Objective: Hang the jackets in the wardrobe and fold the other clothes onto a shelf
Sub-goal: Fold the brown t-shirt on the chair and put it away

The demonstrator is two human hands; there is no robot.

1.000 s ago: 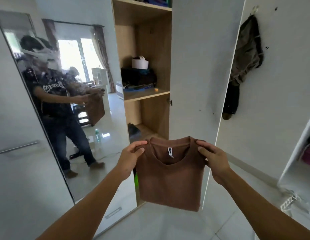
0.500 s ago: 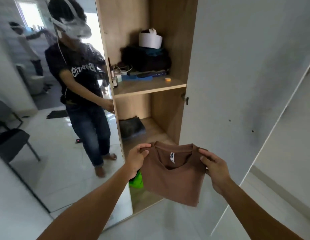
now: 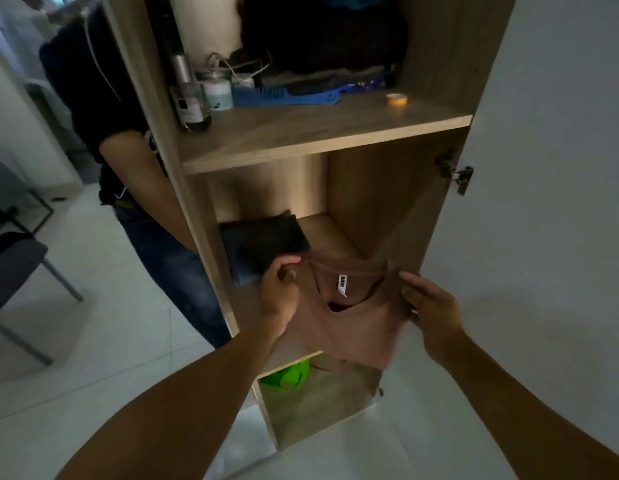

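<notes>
Brown shirt (image 3: 349, 323), folded down to a compact panel, hangs between your two hands at the mouth of the wardrobe, collar and label facing you. Your left hand (image 3: 278, 296) pinches the left shoulder and your right hand (image 3: 431, 308) pinches the right one, so the shirt's long axis runs side to side, across the opening, with the loose lower edge drooping over the front lip of the middle shelf (image 3: 335, 233). That shelf lies straight ahead and slightly below your hands, and both hands sit about equally near it, so the shirt looks ready to go in flat with a forward push. A dark folded garment (image 3: 263, 244) already lies on the shelf's left side, touching or just behind your left hand, which leaves bare wood on the right. The upper shelf (image 3: 301, 133) holds bottles, a blue comb (image 3: 287, 97) and dark clothes. Something green (image 3: 287, 374) sits in the bottom compartment.
</notes>
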